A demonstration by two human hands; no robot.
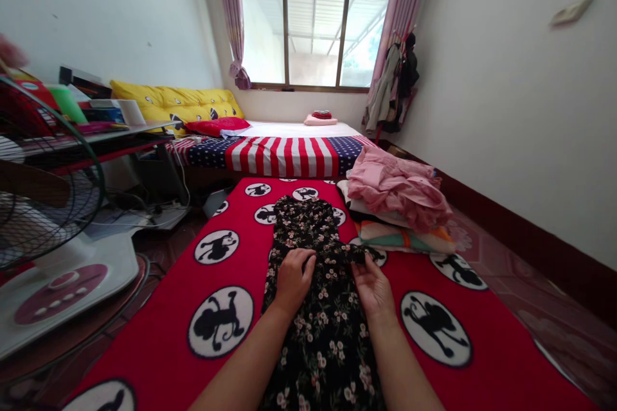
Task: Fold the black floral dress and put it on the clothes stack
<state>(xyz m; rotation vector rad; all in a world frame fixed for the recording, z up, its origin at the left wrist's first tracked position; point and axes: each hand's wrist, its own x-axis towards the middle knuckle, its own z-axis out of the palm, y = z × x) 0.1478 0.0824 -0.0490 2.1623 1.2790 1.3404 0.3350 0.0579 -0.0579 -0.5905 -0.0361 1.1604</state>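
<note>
A black dress with a small floral print lies stretched out lengthwise on a red blanket patterned with white circles and black monkeys. On the left part of its waist rests my left hand, fingers curled against the cloth; what they grip, if anything, is hidden. My right hand is palm up at the dress's right side, with its thumb and fingers closed on the end of a sleeve. The dress's lower end runs out of view at the bottom.
Folded clothes with a crumpled pink garment on top are stacked at the right. A fan and a cluttered desk stand at the left. Behind are a bed with a flag-patterned cover, a window and hanging coats.
</note>
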